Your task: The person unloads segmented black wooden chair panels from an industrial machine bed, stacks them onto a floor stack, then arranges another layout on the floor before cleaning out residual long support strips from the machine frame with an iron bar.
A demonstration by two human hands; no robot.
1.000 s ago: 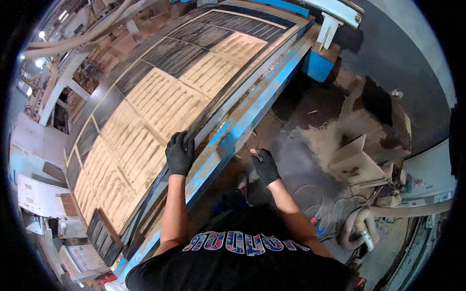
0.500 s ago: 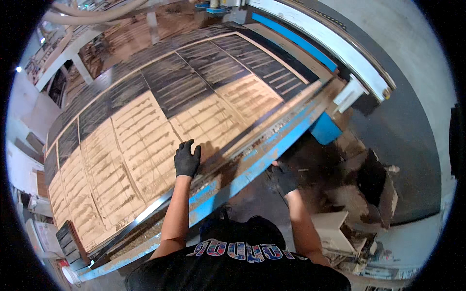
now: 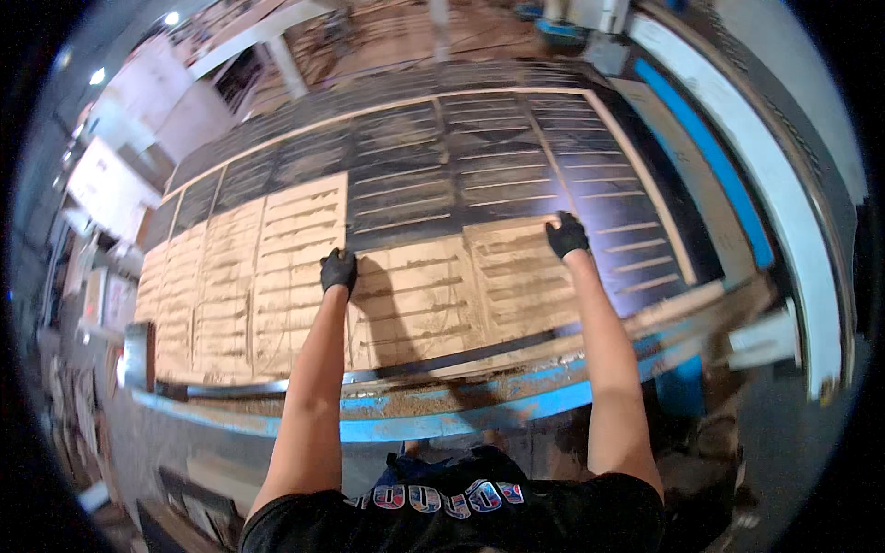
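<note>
Both my hands wear black gloves and reach over a wide, dusty machine bed [image 3: 401, 194]. My left hand [image 3: 339, 270], its fingers curled, is at the far left corner of a pale grooved wooden panel [image 3: 406, 300], beside the gap to the neighbouring panel [image 3: 300, 267]. Farther right, my right hand [image 3: 567, 236] bends its fingers over the far right corner of another grooved panel [image 3: 521, 276]. These two panels lie side by side, their grooves streaked with dust. Parts of the fingertips of both hands are hidden.
A blue frame edge [image 3: 461, 426] runs along the near side of the bed. At the right stands a long white and blue machine beam [image 3: 737, 120]. More pale panels [image 3: 226, 249] cover the bed's left part. White boards [image 3: 111, 175] stand at far left.
My right hand has come up from beside the bed onto the right panel's far corner. My left hand has moved to a panel's far left corner, its fingers now more curled. The view has turned.
</note>
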